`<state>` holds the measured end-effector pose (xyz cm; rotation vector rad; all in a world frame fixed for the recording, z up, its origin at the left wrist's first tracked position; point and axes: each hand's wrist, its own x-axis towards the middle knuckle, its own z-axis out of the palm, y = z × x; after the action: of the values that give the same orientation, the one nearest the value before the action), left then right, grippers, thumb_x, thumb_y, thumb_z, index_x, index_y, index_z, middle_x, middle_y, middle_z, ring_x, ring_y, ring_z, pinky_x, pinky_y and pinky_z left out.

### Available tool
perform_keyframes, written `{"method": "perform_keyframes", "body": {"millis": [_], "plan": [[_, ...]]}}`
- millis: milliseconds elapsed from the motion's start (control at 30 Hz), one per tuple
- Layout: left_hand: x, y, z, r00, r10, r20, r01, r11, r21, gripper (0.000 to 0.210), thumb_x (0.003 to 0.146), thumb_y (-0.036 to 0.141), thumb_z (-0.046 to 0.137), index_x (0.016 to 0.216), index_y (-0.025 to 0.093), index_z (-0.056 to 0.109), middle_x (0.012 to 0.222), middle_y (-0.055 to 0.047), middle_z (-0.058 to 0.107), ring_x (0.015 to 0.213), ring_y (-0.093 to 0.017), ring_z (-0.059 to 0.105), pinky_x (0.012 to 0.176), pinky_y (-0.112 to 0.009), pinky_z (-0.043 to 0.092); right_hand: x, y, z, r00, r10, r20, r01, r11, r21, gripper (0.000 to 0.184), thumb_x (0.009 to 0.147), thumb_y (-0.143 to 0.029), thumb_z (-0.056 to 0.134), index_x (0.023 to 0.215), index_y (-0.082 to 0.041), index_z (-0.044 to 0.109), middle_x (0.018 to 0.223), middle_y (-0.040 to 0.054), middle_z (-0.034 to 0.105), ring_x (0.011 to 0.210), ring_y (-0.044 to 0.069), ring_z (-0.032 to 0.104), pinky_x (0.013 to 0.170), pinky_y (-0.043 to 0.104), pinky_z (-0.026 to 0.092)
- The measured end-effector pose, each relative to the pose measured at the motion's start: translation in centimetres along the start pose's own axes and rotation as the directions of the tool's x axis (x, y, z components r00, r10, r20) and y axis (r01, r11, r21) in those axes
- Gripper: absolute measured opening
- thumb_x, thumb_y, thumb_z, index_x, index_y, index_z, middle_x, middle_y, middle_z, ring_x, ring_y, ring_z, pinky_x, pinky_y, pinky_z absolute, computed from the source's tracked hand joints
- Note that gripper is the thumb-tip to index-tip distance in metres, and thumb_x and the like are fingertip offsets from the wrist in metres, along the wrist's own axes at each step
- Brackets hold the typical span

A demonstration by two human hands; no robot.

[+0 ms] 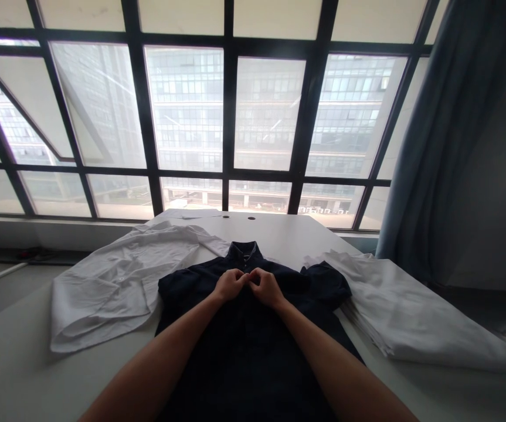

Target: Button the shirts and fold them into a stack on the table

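Observation:
A dark navy shirt (244, 351) lies front up on the table, its collar (244, 251) pointing toward the window. My left hand (231, 283) and my right hand (265, 286) meet over the front opening, just below the collar. Both hands are closed in a pinch, with thumbs and fingertips nearly touching each other. They grip the shirt's front edge there; any button between the fingertips is too small to make out. One sleeve (329, 284) is bunched at the right, and the left one lies beside a white shirt.
A crumpled white shirt (116, 287) lies on the left of the white table (296, 231). Folded white cloth (415, 310) is piled on the right. Two dark round holes are at the table's far end. Behind stand large windows and a grey-blue curtain (428, 146).

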<state>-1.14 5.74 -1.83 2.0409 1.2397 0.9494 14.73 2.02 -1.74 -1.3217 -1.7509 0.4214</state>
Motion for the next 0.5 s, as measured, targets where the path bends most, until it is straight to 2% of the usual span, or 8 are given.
{"method": "perform_keyframes", "body": {"millis": [200, 400, 500], "plan": [[0.47, -0.55, 0.12, 1.0, 0.027, -0.002, -0.027, 0.996, -0.085, 0.027, 0.086, 0.034, 0.053, 0.084, 0.012, 0.07, 0.076, -0.005, 0.069, 0.072, -0.018, 0.063, 0.064, -0.026, 0.046, 0.22, -0.12, -0.29, 0.999, 0.052, -0.008, -0.052, 0.998, 0.035, 0.014, 0.08, -0.031, 0.059, 0.077, -0.018, 0.065, 0.076, 0.0046, 0.069, 0.072, 0.019, 0.063, 0.07, 0.029, 0.047], [0.18, -0.17, -0.07, 0.995, 0.086, 0.046, -0.079, 0.987, -0.139, 0.025, 0.086, 0.031, 0.051, 0.086, 0.012, 0.068, 0.073, -0.003, 0.066, 0.067, -0.016, 0.06, 0.062, -0.025, 0.044, 0.45, 0.1, -0.16, 0.994, 0.11, 0.022, -0.111, 0.994, 0.026, 0.013, 0.08, -0.028, 0.053, 0.076, -0.018, 0.061, 0.065, 0.0007, 0.062, 0.061, 0.016, 0.057, 0.059, 0.025, 0.042], [-0.13, 0.15, -0.2, 0.994, 0.102, 0.033, -0.098, 0.987, -0.125, 0.025, 0.086, 0.032, 0.052, 0.087, 0.013, 0.068, 0.074, -0.003, 0.067, 0.067, -0.016, 0.06, 0.062, -0.025, 0.044, 0.61, 0.44, -0.09, 0.99, 0.131, 0.044, -0.132, 0.991, 0.03, 0.011, 0.08, -0.027, 0.052, 0.075, -0.019, 0.058, 0.061, -0.0015, 0.058, 0.057, 0.014, 0.055, 0.056, 0.024, 0.04]]}}
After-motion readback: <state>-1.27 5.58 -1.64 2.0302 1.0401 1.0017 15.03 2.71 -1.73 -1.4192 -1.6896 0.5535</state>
